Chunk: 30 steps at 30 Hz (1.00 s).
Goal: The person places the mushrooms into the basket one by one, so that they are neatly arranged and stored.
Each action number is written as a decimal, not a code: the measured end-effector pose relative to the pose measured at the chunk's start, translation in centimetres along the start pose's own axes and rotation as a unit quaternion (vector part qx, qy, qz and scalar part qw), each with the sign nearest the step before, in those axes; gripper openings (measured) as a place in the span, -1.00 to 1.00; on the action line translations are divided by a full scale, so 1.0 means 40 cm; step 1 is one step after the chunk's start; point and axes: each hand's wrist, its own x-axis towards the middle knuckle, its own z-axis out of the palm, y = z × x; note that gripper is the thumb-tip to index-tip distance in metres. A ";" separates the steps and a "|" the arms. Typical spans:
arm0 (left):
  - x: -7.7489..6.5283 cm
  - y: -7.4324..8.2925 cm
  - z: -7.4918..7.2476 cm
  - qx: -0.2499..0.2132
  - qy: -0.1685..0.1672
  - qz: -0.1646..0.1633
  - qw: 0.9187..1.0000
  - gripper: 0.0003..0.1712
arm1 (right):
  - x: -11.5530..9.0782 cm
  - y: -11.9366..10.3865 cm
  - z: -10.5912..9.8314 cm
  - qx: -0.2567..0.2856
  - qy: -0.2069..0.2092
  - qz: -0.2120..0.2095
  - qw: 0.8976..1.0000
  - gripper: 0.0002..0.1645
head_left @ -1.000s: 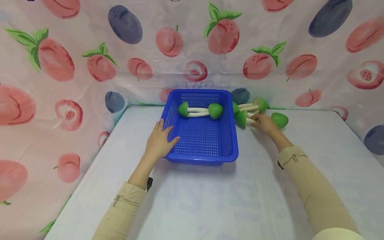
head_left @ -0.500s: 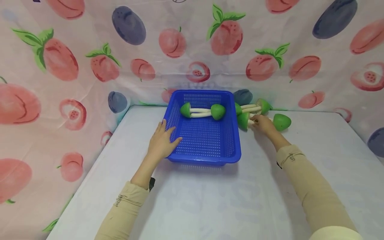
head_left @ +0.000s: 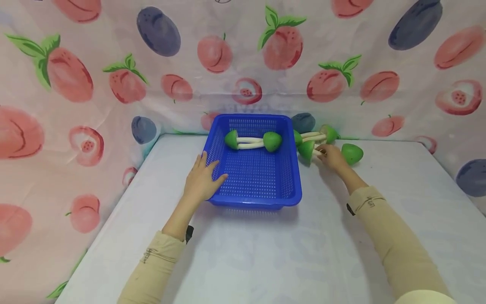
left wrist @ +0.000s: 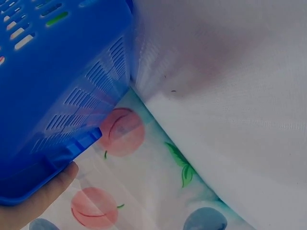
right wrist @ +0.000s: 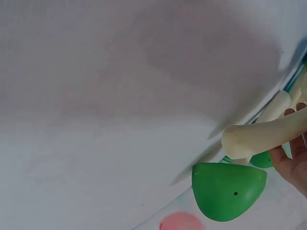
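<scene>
In the head view, my left hand (head_left: 200, 179) rests with spread, straight fingers on the left rim of a blue perforated plastic basket (head_left: 255, 201). Two toy mushrooms with green caps (head_left: 272, 142) and white stems lie inside it, pointing opposite ways. Just right of the basket, my right hand (head_left: 332, 157) holds a mushroom's white stem (right wrist: 264, 136) between thumb and fingers. A green cap (head_left: 306, 151) shows to the left of these fingers. Another green cap (head_left: 352, 154) sits right of the hand, its stem mostly hidden in the head view.
Behind the right hand, more green-capped mushrooms (head_left: 329, 134) lie against the back, partly hidden by the basket. A white cloth (head_left: 258, 257) covers the table. The fruit-patterned sheet (head_left: 243, 55) rises along the back and left edges.
The head view shifts slightly. Both hands, the basket and the mushrooms stay almost where they were, with the right hand remaining at the stem.
</scene>
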 end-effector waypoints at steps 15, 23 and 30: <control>-0.006 0.002 0.003 0.001 0.006 0.005 1.000 -0.27 | -0.027 -0.028 -0.028 0.056 0.071 -0.031 0.995 -0.61; -0.004 -0.003 0.004 0.000 0.009 0.010 1.000 -0.26 | -0.036 -0.054 -0.038 0.102 0.104 -0.051 0.988 -0.58; -0.004 -0.005 0.006 0.000 0.010 0.010 1.000 -0.26 | -0.034 -0.075 -0.045 0.150 0.125 -0.036 0.980 -0.55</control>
